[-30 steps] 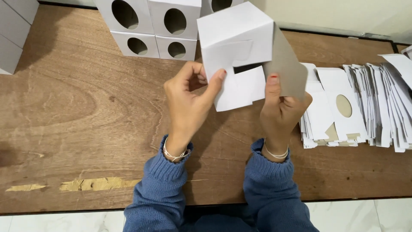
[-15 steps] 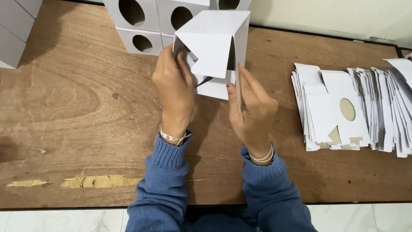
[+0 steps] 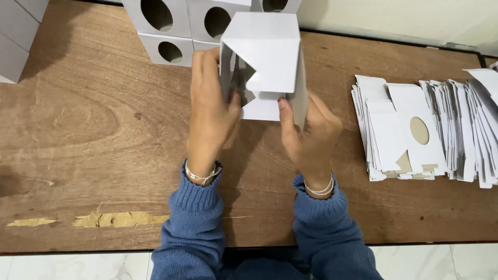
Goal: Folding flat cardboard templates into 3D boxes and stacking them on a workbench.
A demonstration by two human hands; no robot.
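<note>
One box [image 3: 264, 62] is up between the two hands, left hand [image 3: 210, 111] and right hand [image 3: 311, 137]. Beyond the hands, four finished boxes with oval holes show: one [image 3: 155, 15], two [image 3: 218, 21], three [image 3: 168, 50], and a fourth [image 3: 275, 5] peeking behind the held one. Far left of the hands, two more plain boxes [image 3: 15, 52] sit at the edge. Right of the hands, one long stack of flat blanks [image 3: 430, 132], too many to count. Two bracelets, one per wrist.

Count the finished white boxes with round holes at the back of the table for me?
4 show holes: top left, top middle, top right, lower left. More may be hidden behind the held box.
</note>
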